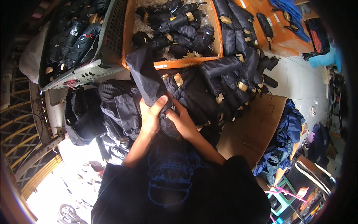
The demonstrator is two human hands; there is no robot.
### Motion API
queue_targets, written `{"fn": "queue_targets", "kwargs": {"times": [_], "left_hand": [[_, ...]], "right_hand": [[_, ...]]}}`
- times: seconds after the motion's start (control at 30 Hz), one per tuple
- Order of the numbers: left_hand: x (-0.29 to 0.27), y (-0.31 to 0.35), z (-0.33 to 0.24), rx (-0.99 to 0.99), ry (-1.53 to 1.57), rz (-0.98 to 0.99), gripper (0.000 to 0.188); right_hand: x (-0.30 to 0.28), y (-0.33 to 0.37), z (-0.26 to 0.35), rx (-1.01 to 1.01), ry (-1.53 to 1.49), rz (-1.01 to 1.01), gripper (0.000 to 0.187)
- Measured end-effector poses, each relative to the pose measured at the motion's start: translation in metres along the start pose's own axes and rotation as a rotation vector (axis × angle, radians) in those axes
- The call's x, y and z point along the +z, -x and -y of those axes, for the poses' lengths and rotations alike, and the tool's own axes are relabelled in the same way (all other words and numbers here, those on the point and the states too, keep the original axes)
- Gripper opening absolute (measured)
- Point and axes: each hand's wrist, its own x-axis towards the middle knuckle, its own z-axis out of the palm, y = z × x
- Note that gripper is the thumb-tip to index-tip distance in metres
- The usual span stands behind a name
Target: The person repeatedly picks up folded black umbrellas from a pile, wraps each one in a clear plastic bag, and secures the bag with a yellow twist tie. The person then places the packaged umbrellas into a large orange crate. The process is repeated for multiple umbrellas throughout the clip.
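Holding cloth (144, 72) near box edge (188, 63)

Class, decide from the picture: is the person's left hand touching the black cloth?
Touching. The head view shows the left hand gripping the black cloth, with its thumb lying across the fabric.

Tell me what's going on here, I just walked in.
A person in a black shirt with a blue print is gripping a long, black fabric piece with the left hand and right hand, its far end pointing toward an open, orange-sided carton. Black fabric bundles with pale, blocky ends lie in that carton and heaped along its near and right sides. To the left, a dark grey, perforated plastic crate holds more dark bundles.
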Motion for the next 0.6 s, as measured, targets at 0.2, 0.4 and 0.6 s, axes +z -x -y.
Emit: {"fn": "queue_targets", "kwargs": {"times": [0.2, 0.4, 0.6], "left_hand": [[0.001, -0.002, -0.005, 0.054, -0.080, 0.019, 0.042], [0.018, 0.008, -0.007, 0.061, -0.045, 0.097, 0.056], [0.019, 0.024, 0.000, 0.077, -0.093, -0.013, 0.040]], "right_hand": [[0.001, 0.004, 0.010, 0.018, -0.026, 0.028, 0.052], [0.006, 0.006, 0.016, -0.121, 0.029, -0.094, 0.044], [0.006, 0.006, 0.029, -0.210, 0.054, -0.175, 0.050]]}}
